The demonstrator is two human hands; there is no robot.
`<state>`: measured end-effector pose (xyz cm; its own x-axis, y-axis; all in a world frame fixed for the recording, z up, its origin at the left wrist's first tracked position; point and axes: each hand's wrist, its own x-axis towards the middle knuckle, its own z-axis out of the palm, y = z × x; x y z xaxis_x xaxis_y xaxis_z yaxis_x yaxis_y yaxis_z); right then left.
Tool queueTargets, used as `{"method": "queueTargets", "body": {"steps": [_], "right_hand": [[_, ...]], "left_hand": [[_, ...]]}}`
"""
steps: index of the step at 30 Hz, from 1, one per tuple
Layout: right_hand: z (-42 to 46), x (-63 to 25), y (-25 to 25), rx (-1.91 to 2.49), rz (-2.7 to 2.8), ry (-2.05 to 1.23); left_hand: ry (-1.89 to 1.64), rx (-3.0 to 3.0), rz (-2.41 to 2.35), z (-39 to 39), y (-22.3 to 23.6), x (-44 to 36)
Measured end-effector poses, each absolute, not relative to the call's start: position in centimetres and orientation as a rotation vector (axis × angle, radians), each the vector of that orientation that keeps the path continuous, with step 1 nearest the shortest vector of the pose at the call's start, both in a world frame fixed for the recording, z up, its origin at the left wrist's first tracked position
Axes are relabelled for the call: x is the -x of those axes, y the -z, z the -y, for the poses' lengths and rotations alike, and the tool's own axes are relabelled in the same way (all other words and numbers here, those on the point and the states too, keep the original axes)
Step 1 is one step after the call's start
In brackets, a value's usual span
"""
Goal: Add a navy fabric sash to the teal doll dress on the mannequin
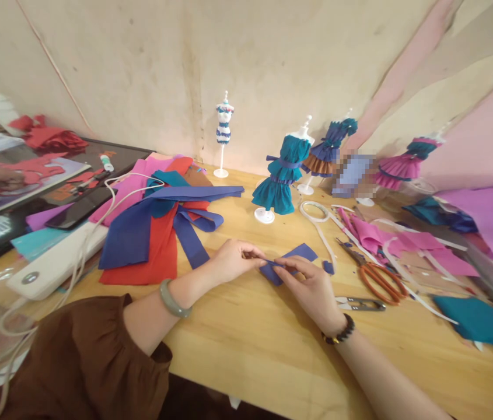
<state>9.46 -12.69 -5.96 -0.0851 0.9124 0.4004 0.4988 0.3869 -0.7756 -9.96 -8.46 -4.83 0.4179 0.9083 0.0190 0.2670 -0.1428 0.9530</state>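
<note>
Between my two hands a narrow, folded strip of blue fabric (276, 264) is stretched just above the table. My left hand (234, 259) pinches its left end with thumb and forefinger, and my right hand (310, 286) grips the other end the same way. Beneath them lies a flat blue fabric piece (301, 252), partly hidden by my fingers. A small blue scrap (328, 267) rests to its right. Beyond my hands stands a small mannequin in a teal ruffled dress (279, 175) with a blue sash.
Orange-handled scissors (381, 282), thread snips (361, 304) and a tape roll (315, 211) lie on the right. Blue and red fabric (154, 251) is piled left, beside a white power strip (53, 262) with a cable. More mannequins (224, 125) stand behind. Another person's hand (3, 178) is at far left.
</note>
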Motion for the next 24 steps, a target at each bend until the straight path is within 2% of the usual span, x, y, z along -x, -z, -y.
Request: {"method": "queueTargets", "body": {"steps": [24], "right_hand": [[12.86, -9.34, 6.1, 1.21, 1.81, -0.606]], "left_hand": [[-0.775, -1.793, -0.985, 8.75, 4.84, 9.93]]}}
